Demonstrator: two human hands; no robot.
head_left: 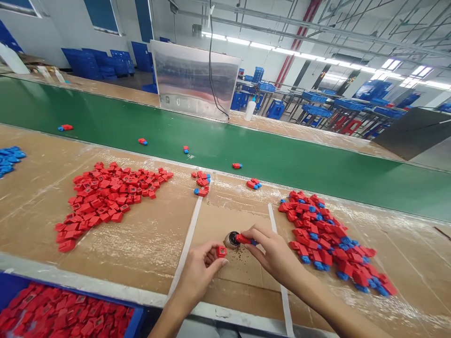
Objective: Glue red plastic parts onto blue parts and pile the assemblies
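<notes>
My left hand (203, 267) pinches a small red plastic block (221, 251) with a dark square recess facing up. My right hand (269, 246) holds a red-and-blue plastic piece (244, 239) by its blue end. The red end of that piece is at the mouth of a small round jar (230, 241) of dark material. Dark specks lie on the cardboard around the jar. To the left spreads a heap of red blocks (105, 192). On the right lies a pile of red-and-blue pieces (327, 234).
A green conveyor belt (282, 150) crosses behind the cardboard-covered table (148, 239), with a few red-and-blue pieces on it. A blue bin (138, 323) of red parts stands at the lower left. Blue parts (10, 158) lie at the far left. A metal panel (195, 80) stands beyond the belt.
</notes>
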